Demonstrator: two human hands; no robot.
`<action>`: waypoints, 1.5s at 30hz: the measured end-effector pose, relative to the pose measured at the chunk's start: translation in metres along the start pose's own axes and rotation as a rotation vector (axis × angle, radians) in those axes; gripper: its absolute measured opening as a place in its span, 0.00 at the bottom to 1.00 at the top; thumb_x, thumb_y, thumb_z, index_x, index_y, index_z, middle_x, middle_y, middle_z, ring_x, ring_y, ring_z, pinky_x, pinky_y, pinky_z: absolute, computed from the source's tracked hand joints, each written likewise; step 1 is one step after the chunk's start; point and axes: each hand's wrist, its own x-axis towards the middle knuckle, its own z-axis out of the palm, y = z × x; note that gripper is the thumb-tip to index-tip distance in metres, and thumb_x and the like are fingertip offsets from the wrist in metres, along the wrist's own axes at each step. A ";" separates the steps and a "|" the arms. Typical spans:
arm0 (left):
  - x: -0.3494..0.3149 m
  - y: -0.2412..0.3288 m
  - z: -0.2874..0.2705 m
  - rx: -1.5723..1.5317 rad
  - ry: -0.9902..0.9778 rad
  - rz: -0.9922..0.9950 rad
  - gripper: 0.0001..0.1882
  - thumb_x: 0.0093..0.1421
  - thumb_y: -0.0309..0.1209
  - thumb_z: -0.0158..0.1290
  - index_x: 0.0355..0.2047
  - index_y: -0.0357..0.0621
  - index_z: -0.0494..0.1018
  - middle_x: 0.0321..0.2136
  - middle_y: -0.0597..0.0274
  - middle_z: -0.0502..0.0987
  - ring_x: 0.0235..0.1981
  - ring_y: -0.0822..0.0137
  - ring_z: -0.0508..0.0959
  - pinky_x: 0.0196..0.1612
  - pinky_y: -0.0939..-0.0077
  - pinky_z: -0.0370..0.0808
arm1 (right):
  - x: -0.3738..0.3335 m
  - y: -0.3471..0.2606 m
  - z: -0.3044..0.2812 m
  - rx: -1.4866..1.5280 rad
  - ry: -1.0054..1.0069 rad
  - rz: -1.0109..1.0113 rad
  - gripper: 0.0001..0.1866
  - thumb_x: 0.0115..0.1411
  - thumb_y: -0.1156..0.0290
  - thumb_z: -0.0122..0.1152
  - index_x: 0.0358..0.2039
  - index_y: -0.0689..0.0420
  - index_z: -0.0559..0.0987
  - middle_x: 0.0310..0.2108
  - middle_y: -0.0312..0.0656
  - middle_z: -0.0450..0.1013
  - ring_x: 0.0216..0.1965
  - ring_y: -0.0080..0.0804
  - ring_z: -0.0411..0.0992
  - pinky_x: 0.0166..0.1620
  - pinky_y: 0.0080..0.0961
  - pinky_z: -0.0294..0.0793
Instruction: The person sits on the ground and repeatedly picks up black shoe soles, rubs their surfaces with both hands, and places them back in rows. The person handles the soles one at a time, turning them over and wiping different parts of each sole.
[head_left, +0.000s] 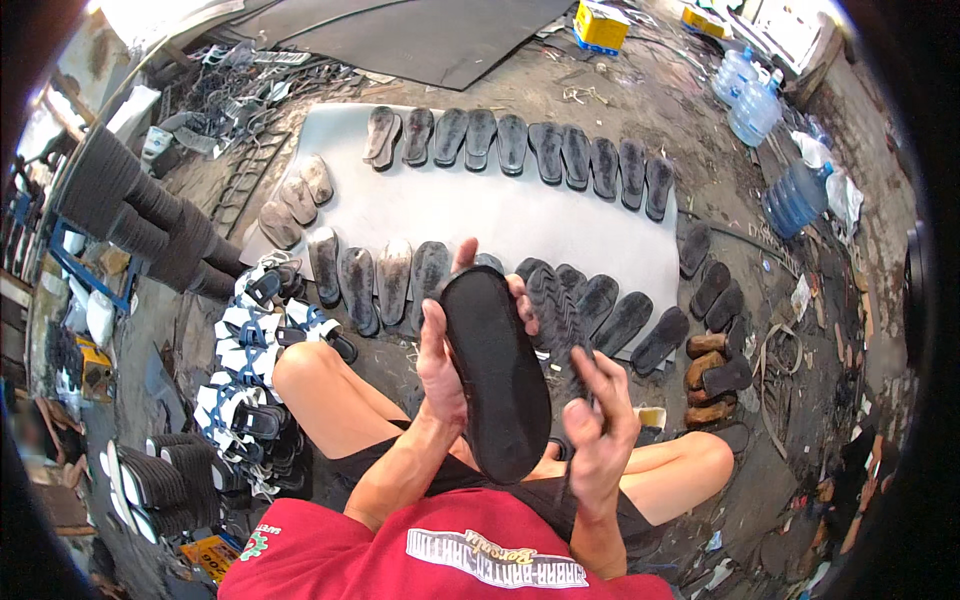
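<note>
A smooth black shoe sole (497, 385) stands up in front of my body, gripped by my left hand (440, 370). The thumb lies along its left edge, and fingertips show past its right edge. My right hand (603, 425) is just to the right, thumb and forefinger pinching the lower end of a dark ridged sole (560, 315). That second sole is smeared by motion, and its upper part leans toward the first. Beyond both hands, rows of dark soles (512, 145) lie on a pale grey sheet (500, 215).
Stacked white, blue and black sandals (255, 350) rise beside my left knee, with tall piles of dark soles (165, 220) farther left. Brown and black soles (710, 370) lie at right. Large water bottles (755, 110) and a yellow box (601, 27) stand at the back.
</note>
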 end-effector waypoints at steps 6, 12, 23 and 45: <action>-0.010 -0.006 0.014 0.110 -0.049 -0.031 0.46 0.76 0.56 0.47 0.81 0.49 0.40 0.69 0.49 0.67 0.68 0.56 0.72 0.70 0.56 0.74 | -0.022 -0.005 0.010 -0.426 0.034 -0.259 0.27 0.53 0.59 0.76 0.55 0.52 0.89 0.53 0.56 0.68 0.49 0.50 0.73 0.53 0.41 0.77; -0.008 -0.007 0.019 0.186 -0.092 -0.041 0.51 0.72 0.60 0.52 0.81 0.49 0.41 0.66 0.48 0.68 0.66 0.52 0.72 0.69 0.55 0.73 | -0.030 0.006 0.025 -0.405 0.002 -0.312 0.28 0.56 0.57 0.74 0.56 0.56 0.88 0.53 0.53 0.66 0.49 0.47 0.71 0.53 0.40 0.74; -0.010 -0.011 0.012 0.059 -0.096 -0.093 0.50 0.72 0.57 0.54 0.81 0.49 0.42 0.67 0.48 0.67 0.66 0.54 0.71 0.70 0.57 0.70 | -0.026 0.008 0.029 -0.408 0.014 -0.302 0.29 0.52 0.59 0.77 0.56 0.51 0.89 0.50 0.56 0.70 0.49 0.50 0.71 0.50 0.42 0.78; -0.002 -0.008 0.000 0.186 -0.090 -0.118 0.28 0.74 0.48 0.53 0.66 0.48 0.60 0.56 0.47 0.72 0.53 0.58 0.77 0.62 0.61 0.75 | -0.019 0.012 0.031 -0.381 -0.048 -0.217 0.30 0.51 0.61 0.79 0.57 0.49 0.88 0.49 0.58 0.70 0.50 0.51 0.72 0.52 0.42 0.77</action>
